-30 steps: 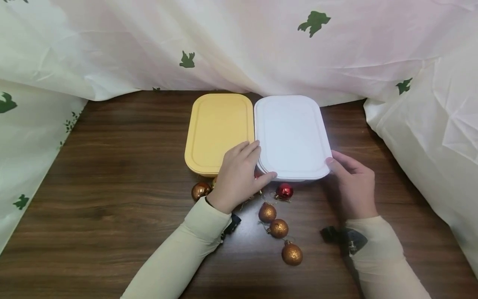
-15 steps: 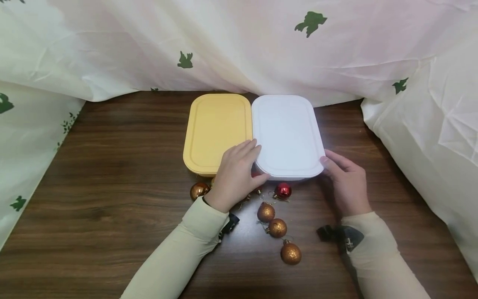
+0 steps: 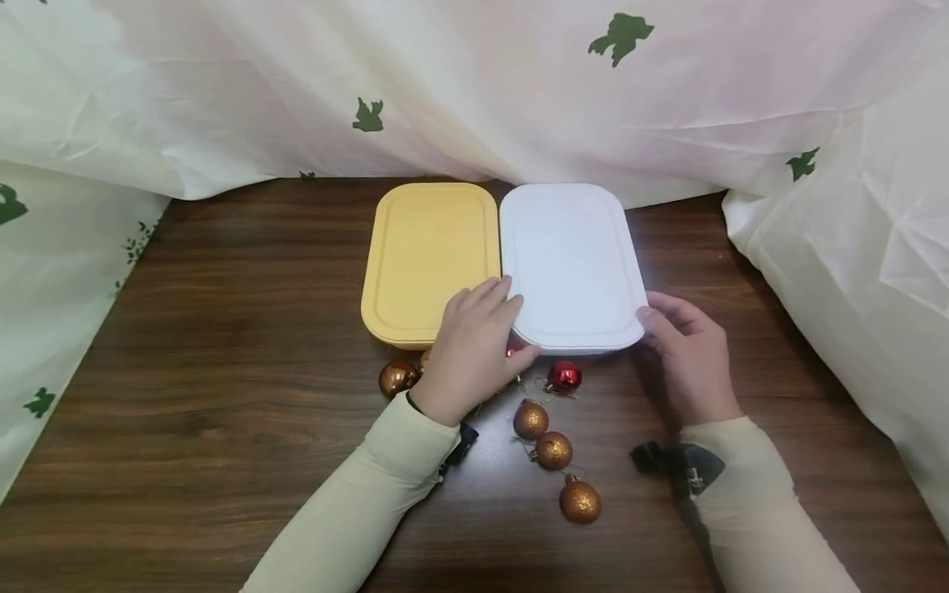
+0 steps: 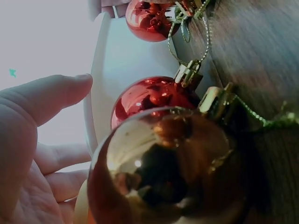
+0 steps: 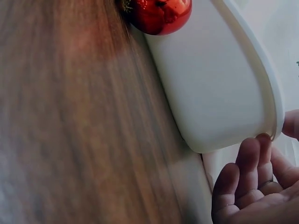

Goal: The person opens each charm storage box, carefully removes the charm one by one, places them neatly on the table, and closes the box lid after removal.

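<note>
A white plastic storage box [image 3: 574, 263] with a lid stands against a yellow lidded box [image 3: 433, 255] on its left. My left hand [image 3: 474, 350] rests over the inner front corners of both, fingers fairly straight and thumb at the white box's front edge. At the front right corner, my right hand [image 3: 685, 346] pinches the white box's rim, thumb above and fingertips below, as the right wrist view shows. Under the left hand lie shiny Christmas baubles, a gold bauble [image 4: 163, 172] and a red bauble [image 4: 145, 100] among them, partly hidden in the head view.
Another red bauble [image 3: 566, 376] lies in front of the white box. A row of glittery copper baubles [image 3: 553, 450] runs toward the near side of the dark wooden table [image 3: 222, 371]. A brown bauble [image 3: 398, 378] sits by the yellow box. Patterned cloth [image 3: 474, 91] hangs behind and at the sides.
The white box has shifted slightly left, and the yellow box a little with it. Both hands stay at the corners, the right one moving left along with the white box.
</note>
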A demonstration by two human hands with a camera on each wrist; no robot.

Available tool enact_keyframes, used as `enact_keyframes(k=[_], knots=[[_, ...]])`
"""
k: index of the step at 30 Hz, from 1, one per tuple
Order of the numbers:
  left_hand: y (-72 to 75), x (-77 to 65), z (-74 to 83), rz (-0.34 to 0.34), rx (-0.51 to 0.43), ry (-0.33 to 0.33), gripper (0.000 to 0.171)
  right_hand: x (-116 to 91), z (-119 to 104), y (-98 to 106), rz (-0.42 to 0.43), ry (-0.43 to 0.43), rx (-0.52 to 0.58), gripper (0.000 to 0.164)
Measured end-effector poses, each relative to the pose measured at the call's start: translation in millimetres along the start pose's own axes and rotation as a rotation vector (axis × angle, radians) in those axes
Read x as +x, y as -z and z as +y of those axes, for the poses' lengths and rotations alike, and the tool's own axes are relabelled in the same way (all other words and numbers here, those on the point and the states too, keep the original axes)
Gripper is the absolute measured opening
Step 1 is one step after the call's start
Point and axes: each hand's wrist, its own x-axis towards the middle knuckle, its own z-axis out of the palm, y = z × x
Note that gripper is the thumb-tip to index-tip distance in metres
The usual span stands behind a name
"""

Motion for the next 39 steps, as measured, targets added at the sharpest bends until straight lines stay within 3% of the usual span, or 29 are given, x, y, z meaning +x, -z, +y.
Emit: enact_keyframes(k=[7,24,30,39], knots=[[-2.7,0.5,3.9,-0.007,-0.01,-0.012,0.059,-2,1,6,0.046,-0.006,0.038,0.047],[-11.2,1.1,3.7,0.043,0.002,-0.018,0.06,1,10,10,0.019,-0.016,0.014,0.052],[-12.2,1.4,4.9,0.022,0.005,-0.017,0.06,0,12,11,0.027,-0.027,0.002,0.053],[-10.5,-1.2,1.7,-0.002,-0.005,-0.016,0.058,0,14,9,0.01,0.025,0.035,0.049]])
